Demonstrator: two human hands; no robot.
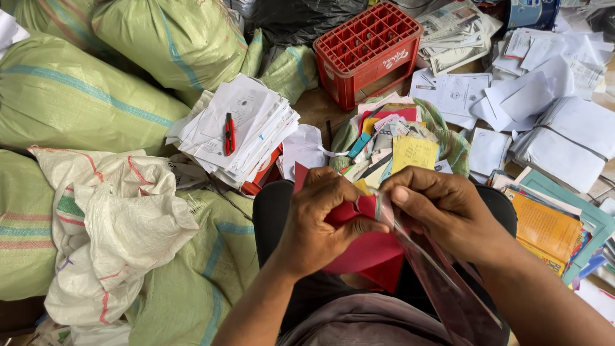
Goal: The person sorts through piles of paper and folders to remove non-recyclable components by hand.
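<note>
Over the lap, the left hand (pixel 320 221) clamps a red paper cover (pixel 365 247) flat while the right hand (pixel 442 208) pinches its clear plastic sleeve (pixel 442 282) at the edge, seemingly to peel it apart; beyond lie sorted coloured scraps (pixel 397 144); a red cutter (pixel 229 133) rests on stacked papers (pixel 256 122).

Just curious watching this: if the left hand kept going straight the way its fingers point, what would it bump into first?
Its left hand, gripping the red card, points toward the right hand, so it would likely meet that hand's fingers almost at once.
</note>
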